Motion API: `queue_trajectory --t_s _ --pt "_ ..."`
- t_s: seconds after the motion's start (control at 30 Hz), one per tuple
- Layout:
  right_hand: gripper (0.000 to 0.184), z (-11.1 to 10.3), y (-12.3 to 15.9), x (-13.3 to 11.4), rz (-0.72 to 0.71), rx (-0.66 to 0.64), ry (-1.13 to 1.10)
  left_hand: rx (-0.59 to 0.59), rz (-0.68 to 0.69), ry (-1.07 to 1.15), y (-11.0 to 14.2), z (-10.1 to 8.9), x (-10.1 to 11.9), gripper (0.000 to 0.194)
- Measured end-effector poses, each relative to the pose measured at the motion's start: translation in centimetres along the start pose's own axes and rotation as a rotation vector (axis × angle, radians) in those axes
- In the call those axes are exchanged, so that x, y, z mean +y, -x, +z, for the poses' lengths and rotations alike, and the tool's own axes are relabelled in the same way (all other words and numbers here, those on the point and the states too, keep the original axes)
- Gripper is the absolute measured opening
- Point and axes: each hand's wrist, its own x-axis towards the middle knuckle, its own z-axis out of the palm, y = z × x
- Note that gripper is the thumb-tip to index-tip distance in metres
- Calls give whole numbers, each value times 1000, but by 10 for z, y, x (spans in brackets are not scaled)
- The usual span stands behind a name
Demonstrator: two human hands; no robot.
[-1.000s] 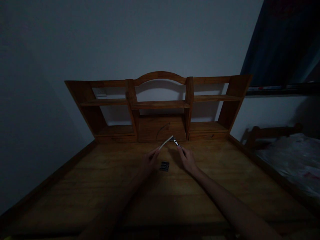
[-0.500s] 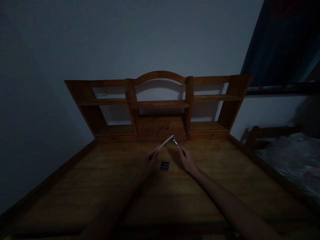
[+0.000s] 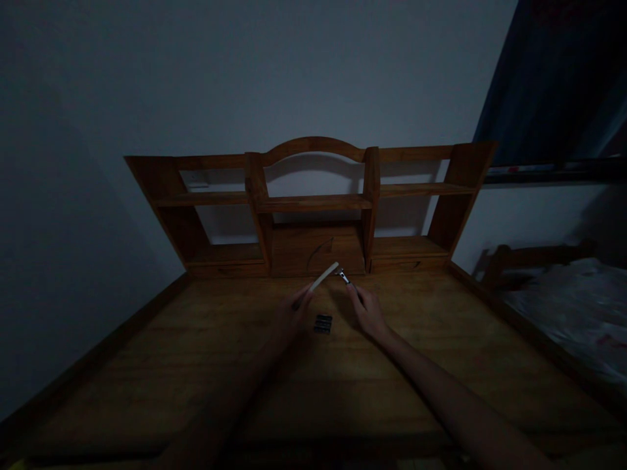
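Note:
My left hand (image 3: 292, 310) is closed around a pale slim stick (image 3: 324, 277), which points up and to the right. A razor (image 3: 345, 277) with a silvery neck and a dark handle is in my right hand (image 3: 366, 309), its fingers wrapped about the handle. The razor's head is close to the stick's far end; whether they touch I cannot tell in the dim light. Between and below the hands, a small block of several dark strips (image 3: 323, 324) lies flat on the wooden desk (image 3: 313, 385).
A wooden shelf unit (image 3: 313, 203) with cubbies and small drawers stands along the desk's back edge, against the wall. Raised wooden borders run down both sides of the desk. To the right are a plastic-covered heap (image 3: 578, 307) and a dark curtain (image 3: 553, 91).
The stick's far end has shifted slightly left, and the razor's head shows a little more apart from it. Both hands stay nearly in place; the dark strips have not moved.

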Motion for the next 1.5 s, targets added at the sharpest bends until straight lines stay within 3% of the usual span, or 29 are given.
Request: queue_trajectory --t_s 0.13,0.53,0.83,1.03,1.3,1.5 --pt "49 0 0 -1 11 -3 12 22 -45 8 -3 -3 -1 41" --pt "39 6 -4 6 -4 29 139 -19 84 -52 2 3 -2 37" --pt "36 6 -4 8 65 30 217 3 18 -150 0 4 -5 36" --pt "38 7 -5 9 45 51 128 40 -24 -189 -1 0 -6 38" --pt "31 7 -5 6 37 94 108 78 -48 -43 -4 0 -12 40" --pt "32 8 -5 5 40 106 88 23 -23 -182 -3 3 -15 35"
